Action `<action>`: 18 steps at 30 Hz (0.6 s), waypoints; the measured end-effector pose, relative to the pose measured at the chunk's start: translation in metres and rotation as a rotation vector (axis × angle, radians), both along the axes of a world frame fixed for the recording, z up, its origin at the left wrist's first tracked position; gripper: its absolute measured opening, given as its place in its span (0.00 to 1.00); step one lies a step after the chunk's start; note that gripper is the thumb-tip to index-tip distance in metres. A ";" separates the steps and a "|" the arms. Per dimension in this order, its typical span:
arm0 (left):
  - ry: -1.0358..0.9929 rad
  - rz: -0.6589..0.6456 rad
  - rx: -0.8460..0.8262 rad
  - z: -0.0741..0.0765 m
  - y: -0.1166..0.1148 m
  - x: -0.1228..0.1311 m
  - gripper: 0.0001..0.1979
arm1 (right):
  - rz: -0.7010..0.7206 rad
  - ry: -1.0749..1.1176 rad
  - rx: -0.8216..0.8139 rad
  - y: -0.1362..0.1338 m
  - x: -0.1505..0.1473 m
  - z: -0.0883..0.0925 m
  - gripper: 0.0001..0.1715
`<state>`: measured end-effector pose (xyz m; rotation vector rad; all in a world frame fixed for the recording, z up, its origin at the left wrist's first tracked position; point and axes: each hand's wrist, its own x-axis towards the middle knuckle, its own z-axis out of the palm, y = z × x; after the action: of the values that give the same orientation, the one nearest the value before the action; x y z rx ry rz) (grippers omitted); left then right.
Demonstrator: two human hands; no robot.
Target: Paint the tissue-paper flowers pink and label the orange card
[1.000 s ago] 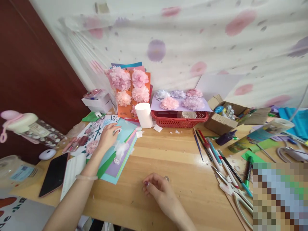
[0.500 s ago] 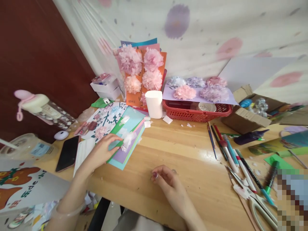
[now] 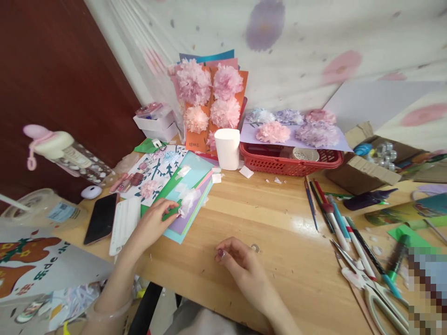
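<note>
My left hand (image 3: 157, 221) reaches over a stack of coloured paper sheets (image 3: 200, 163), its thumb and forefinger at the edge of a crumpled white tissue piece (image 3: 188, 201). Whether the fingertips grip the tissue is hard to tell. My right hand (image 3: 240, 265) hovers over the wooden table (image 3: 265, 211) near its front edge. Its fingers are curled together, and anything between them is too small to make out. A white container (image 3: 227, 149) stands behind the paper stack.
Paper flowers (image 3: 225, 114) on orange card stand at the back, beside a red basket (image 3: 279, 165). Scissors (image 3: 370, 291), pens (image 3: 337, 228) and a cardboard box (image 3: 359, 179) lie right. A phone (image 3: 101, 218), a bottle (image 3: 75, 153) and a plastic cup (image 3: 52, 211) are left.
The view has shifted slightly. My left hand remains at the white tissue with its fingertips slightly closer together. My right hand has hardly moved.
</note>
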<state>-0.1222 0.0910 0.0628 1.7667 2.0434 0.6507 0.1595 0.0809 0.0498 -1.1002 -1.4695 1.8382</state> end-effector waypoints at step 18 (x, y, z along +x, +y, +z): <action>-0.061 -0.007 0.150 0.002 -0.026 0.042 0.08 | -0.149 0.153 -0.166 -0.002 -0.019 -0.002 0.24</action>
<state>-0.0797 0.0648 0.0649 1.8108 1.9923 0.8651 0.1407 0.0785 0.0478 -1.0878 -1.1348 1.9193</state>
